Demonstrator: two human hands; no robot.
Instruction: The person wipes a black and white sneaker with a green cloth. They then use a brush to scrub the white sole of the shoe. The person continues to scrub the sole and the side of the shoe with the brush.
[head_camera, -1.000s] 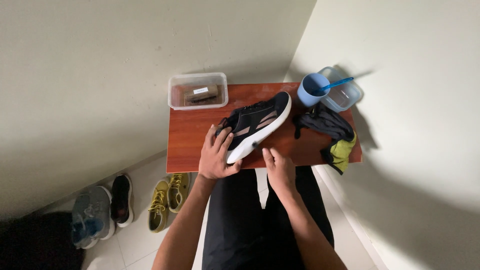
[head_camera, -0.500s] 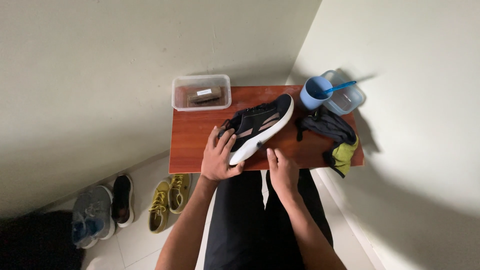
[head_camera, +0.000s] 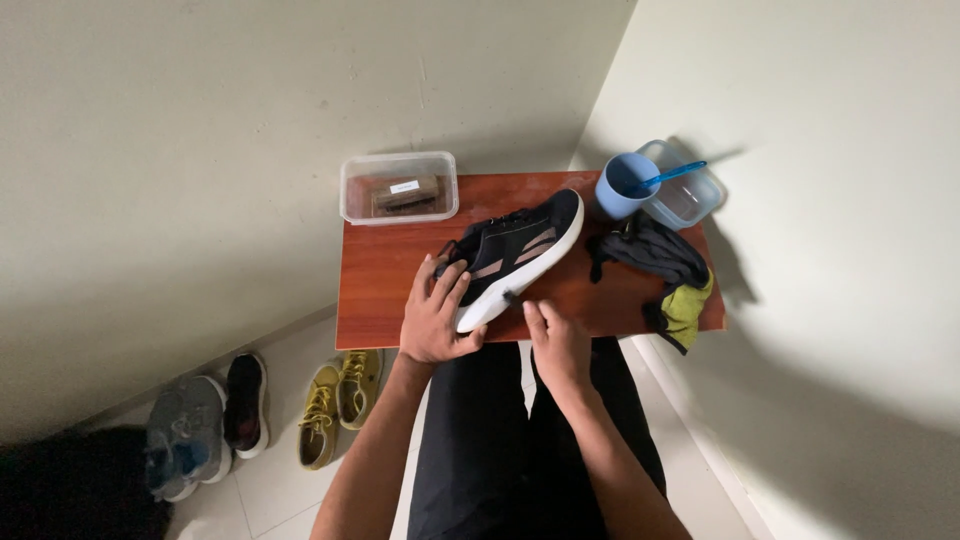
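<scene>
Item: black low-top sneaker with a white sole and tan side stripes (head_camera: 515, 255), lying on its side across the middle of the small reddish-brown wooden counter (head_camera: 380, 290), heel toward the person.

Left hand (head_camera: 435, 320): fingers curled loosely over the heel end, gripping it.

Right hand (head_camera: 555, 335): fingertips pinching something small and dark at the sole's edge, possibly a lace end; too small to tell.

Also on the counter: clear plastic box holding a brown brush (head_camera: 400, 187) at the back left; blue cup with a blue-handled tool (head_camera: 625, 185) and clear plastic tub (head_camera: 685, 195) at the back right, the tub overhanging the edge; dark grey cloth (head_camera: 650, 255) and yellow-green cloth (head_camera: 688, 308) at the right.

Floor: yellow, black and grey shoes (head_camera: 270, 410).

Risks, as judged: the sneaker lies near the cup, so a swing of the toe could tip it; the overhanging tub could fall if nudged.
</scene>
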